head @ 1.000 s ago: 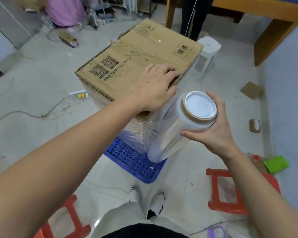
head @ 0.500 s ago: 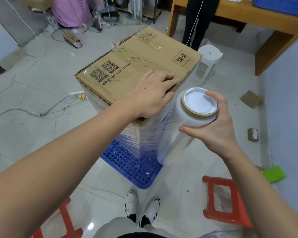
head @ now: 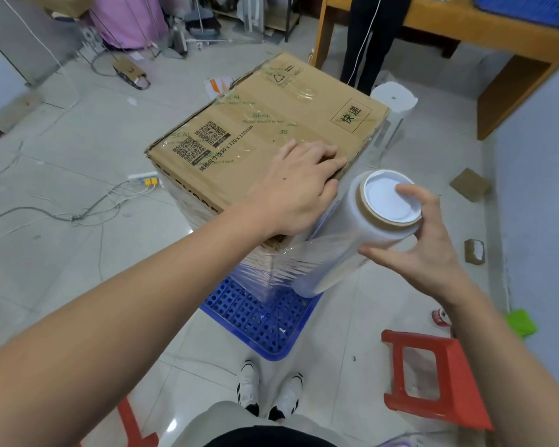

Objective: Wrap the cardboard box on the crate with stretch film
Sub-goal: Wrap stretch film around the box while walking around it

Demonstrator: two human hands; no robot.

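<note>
Two hands busy: left hand [head: 299, 185] flat on cardboard box [head: 265, 130], fingers relaxed; right hand [head: 423, 250] fingers clamp stretch film roll [head: 346, 240].

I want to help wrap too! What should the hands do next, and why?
Probably carry the film roll on around the box's near corner. The right hand grips the roll's top end, film already stretches onto the box side, and the left hand presses on the box top, steadying it on the blue crate.
</note>
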